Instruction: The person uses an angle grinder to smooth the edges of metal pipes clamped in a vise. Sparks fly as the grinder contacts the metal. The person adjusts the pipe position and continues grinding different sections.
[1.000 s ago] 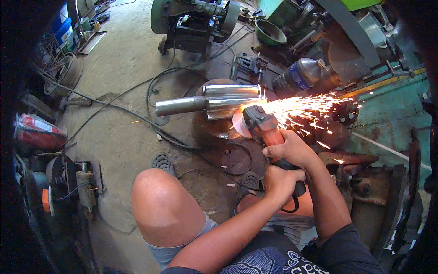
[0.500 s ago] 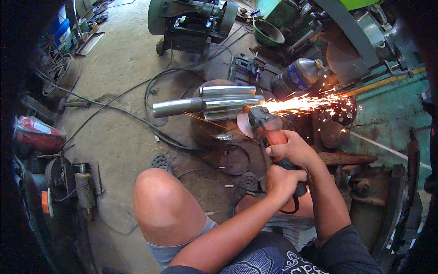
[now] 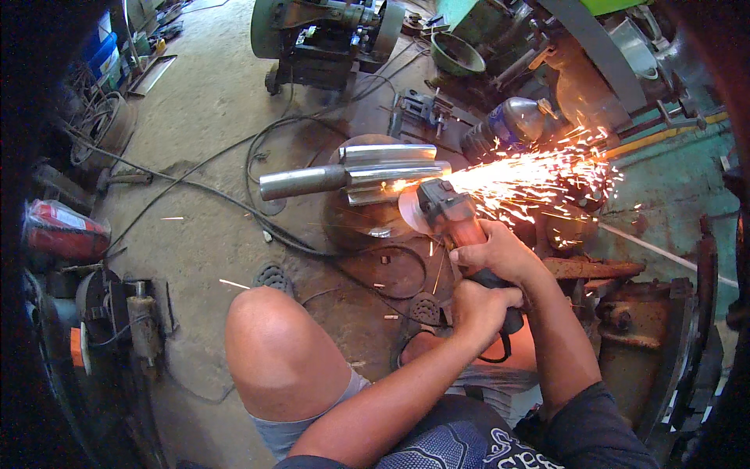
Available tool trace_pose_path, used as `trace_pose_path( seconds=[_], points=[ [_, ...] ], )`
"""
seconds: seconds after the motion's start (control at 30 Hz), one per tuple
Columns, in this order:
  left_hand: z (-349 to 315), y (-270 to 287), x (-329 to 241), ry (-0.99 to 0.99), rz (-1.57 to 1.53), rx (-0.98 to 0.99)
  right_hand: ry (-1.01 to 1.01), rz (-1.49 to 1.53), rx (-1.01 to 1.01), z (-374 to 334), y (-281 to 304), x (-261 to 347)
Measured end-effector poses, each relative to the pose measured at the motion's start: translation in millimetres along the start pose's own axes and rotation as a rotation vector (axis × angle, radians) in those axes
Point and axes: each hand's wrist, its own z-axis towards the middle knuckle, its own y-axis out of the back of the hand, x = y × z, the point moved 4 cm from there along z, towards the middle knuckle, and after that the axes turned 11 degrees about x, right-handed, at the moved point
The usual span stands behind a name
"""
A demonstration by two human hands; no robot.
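An angle grinder [image 3: 462,227] with an orange and black body is gripped by both of my hands. My right hand [image 3: 504,252] wraps round its body just behind the head, and my left hand [image 3: 480,311] closes on the rear end. The grinder's disc [image 3: 412,213] meets the lower right part of a shiny toothed metal shaft [image 3: 391,173], a gear-like piece with a thinner round end to the left. Bright sparks [image 3: 539,176] spray to the right from the contact. The shaft rests on a rounded, brownish support, partly hidden beneath it.
Black cables [image 3: 258,211] loop over the floor to the left. A plastic bottle [image 3: 516,125], a small vise [image 3: 422,109] and a green basin [image 3: 457,55] lie beyond the sparks. A belt-driven machine [image 3: 328,35] stands far off; a red bag-like bundle [image 3: 66,230] is at left.
The grinder and both hands have shifted slightly left along the shaft. The spark spray is wider and brighter, and some sparks now fly near my knee.
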Motion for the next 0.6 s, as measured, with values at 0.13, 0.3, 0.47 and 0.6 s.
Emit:
trace_pose_path(
  seconds=[0.13, 0.3, 0.47, 0.6],
  points=[
    [-6, 6, -1, -0.002, 0.016, -0.050, -0.031, -0.043, 0.013, 4, -6, 6],
    [-11, 6, -8, -0.039, -0.026, -0.092, 0.011, -0.026, 0.077, 5, -6, 11],
    [-14, 9, -9, -0.026, -0.013, -0.044, 0.011, -0.016, 0.058, 8, -8, 6],
    [-13, 8, -8, -0.026, -0.028, 0.000, -0.009, 0.026, 0.018, 2, -4, 0]
  ],
)
